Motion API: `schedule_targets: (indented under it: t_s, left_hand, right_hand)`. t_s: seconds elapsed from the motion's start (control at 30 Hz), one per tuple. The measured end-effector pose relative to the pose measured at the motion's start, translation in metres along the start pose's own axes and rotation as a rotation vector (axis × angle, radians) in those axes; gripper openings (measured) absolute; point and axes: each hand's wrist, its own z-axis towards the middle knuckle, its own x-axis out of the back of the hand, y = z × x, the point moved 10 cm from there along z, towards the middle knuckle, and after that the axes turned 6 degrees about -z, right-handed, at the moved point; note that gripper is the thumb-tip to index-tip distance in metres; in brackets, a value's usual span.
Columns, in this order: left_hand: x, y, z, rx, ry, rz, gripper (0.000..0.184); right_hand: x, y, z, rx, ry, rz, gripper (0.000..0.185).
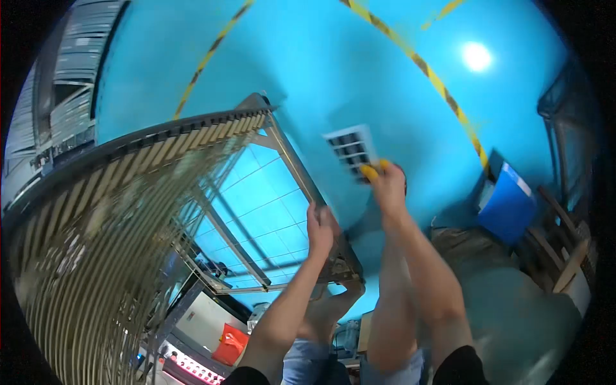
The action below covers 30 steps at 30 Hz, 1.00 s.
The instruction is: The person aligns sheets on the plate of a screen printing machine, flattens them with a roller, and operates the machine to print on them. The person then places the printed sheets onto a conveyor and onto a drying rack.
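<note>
My right hand (389,185), with yellow covers on its fingertips, pinches the lower edge of a white sheet with rows of dark rectangles (350,151). The sheet is tilted and slightly blurred above the blue floor. My left hand (320,232) is at the metal side bar (294,160) of a large slatted rack (83,256). Its fingers are blurred and partly curled; whether they grip the bar or a small thing cannot be made out.
Yellow-and-black tape (420,63) marks the blue floor. A blue folder (508,204) stands at right near a dark green rounded surface (513,308). An orange-red bag (230,344) lies beyond the rack at lower left. Grey stacked material (80,48) is at upper left.
</note>
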Motion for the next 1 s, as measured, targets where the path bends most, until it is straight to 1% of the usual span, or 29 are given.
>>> schedule_targets:
  t_s: [0.03,0.1,0.13,0.17,0.23,0.27,0.3,0.33,0.37,0.4,0.43,0.47,0.5,0.53,0.57,0.6,0.63,0.67,0.7,0.73,0.77,0.8,0.87,0.9,0.97,1.0]
  left_hand:
    - [0.011,0.016,-0.054,0.075,-0.047,0.033,0.040]
    - [0.051,0.011,-0.112,-0.160,-0.084,0.273,0.026]
    - [0.069,0.008,-0.146,-0.155,-0.104,0.290,0.021]
    - [0.088,0.010,-0.185,-0.144,-0.111,0.301,0.020]
    - [0.124,0.023,-0.263,-0.172,-0.129,0.353,0.018]
    - [0.144,0.025,-0.303,-0.178,-0.120,0.370,0.016]
    - [0.170,0.031,-0.341,-0.290,-0.012,0.475,0.017]
    - [0.210,0.020,-0.373,-0.496,0.153,0.347,0.020]
    - [0.255,-0.014,-0.405,-0.693,0.334,0.234,0.023]
    - [0.271,-0.023,-0.436,-0.910,0.389,0.094,0.027]
    - [0.311,-0.023,-0.446,-0.679,0.373,0.172,0.033]
    - [0.340,-0.045,-0.529,-0.360,0.267,0.232,0.039]
    - [0.426,-0.028,-0.568,-0.106,0.305,0.306,0.045]
    - [0.509,-0.015,-0.565,0.091,0.313,0.392,0.051]
    - [0.567,-0.013,-0.585,0.036,0.366,0.302,0.053]
    - [0.511,0.028,-0.621,-0.094,0.428,0.353,0.048]
    - [0.482,0.075,-0.636,-0.125,0.390,0.302,0.045]
    - [0.450,0.104,-0.634,-0.156,0.350,0.252,0.042]
    - [0.396,0.100,-0.627,-0.168,0.345,0.155,0.038]
    - [0.388,0.114,-0.626,-0.195,0.326,0.033,0.035]
    - [0.389,0.123,-0.631,-0.330,0.360,0.005,0.035]
    - [0.391,0.140,-0.648,-0.217,0.383,0.043,0.029]
    - [0.405,0.184,-0.695,-0.543,0.600,0.109,0.021]
    - [0.409,0.201,-0.717,-0.633,0.648,0.116,0.020]
    - [0.421,0.222,-0.751,-0.823,0.738,0.073,0.025]
    - [0.427,0.228,-0.768,-0.835,0.758,0.020,0.025]
  right_hand:
    - [0.027,-0.010,-0.028,0.083,0.088,-0.039,0.024]
    - [0.073,-0.037,-0.093,0.098,0.056,0.104,0.023]
    - [0.104,-0.059,-0.127,0.067,0.042,0.069,0.022]
    - [0.134,-0.084,-0.163,0.044,0.016,0.031,0.020]
    - [0.182,-0.105,-0.220,0.138,0.025,-0.095,0.018]
    - [0.210,-0.123,-0.249,0.191,0.078,-0.153,0.016]
    - [0.235,-0.157,-0.279,0.426,0.160,-0.284,0.016]
    - [0.255,-0.189,-0.312,0.673,0.247,-0.392,0.017]
    - [0.271,-0.212,-0.341,0.840,0.256,-0.448,0.018]
    - [0.274,-0.238,-0.363,0.719,0.199,-0.443,0.018]
    - [0.226,-0.267,-0.389,0.606,0.137,-0.399,0.019]
    - [0.232,-0.269,-0.459,0.414,0.057,-0.442,0.020]
    - [0.177,-0.318,-0.499,0.515,-0.078,-0.573,0.021]
    - [0.130,-0.362,-0.538,0.608,-0.138,-0.670,0.022]
    - [0.088,-0.405,-0.590,0.670,-0.208,-0.776,0.023]
    - [0.129,-0.457,-0.582,1.026,-0.261,-0.931,0.020]
    - [0.145,-0.476,-0.563,1.221,-0.261,-0.929,0.016]
    - [0.141,-0.465,-0.539,1.417,-0.251,-0.924,0.013]
    - [0.149,-0.444,-0.512,1.366,-0.436,-0.815,0.011]
    - [0.151,-0.477,-0.522,1.319,-0.603,-0.732,0.009]
    - [0.148,-0.502,-0.534,1.374,-0.670,-0.753,0.011]
    - [0.147,-0.507,-0.553,1.418,-0.744,-0.781,0.012]
    - [0.146,-0.511,-0.596,1.426,-0.872,-0.740,0.016]
    - [0.151,-0.511,-0.617,1.409,-0.931,-0.726,0.017]
    - [0.157,-0.505,-0.650,1.360,-0.983,-0.778,0.022]
    - [0.162,-0.507,-0.663,1.365,-0.947,-0.805,0.023]
